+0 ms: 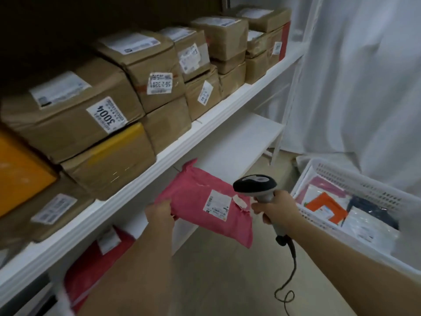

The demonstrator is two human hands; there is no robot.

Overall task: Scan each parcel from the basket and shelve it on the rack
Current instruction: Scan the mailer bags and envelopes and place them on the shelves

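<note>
My left hand [159, 215] pinches the left edge of a pink soft parcel [196, 201] with a white label facing up, held in front of the white rack [205, 124]. My right hand [276, 209] grips a black-and-grey handheld scanner [256, 184], whose head sits just right of the parcel's label. The white plastic basket [355, 179] stands at the right with several flat parcels inside.
Brown cardboard boxes [141, 62] fill the rack's upper shelf, with a yellow box at far left. A red parcel [98, 258] lies on the lower shelf, whose right part is bare. The scanner's cable [289, 281] hangs toward the floor. White curtain at right.
</note>
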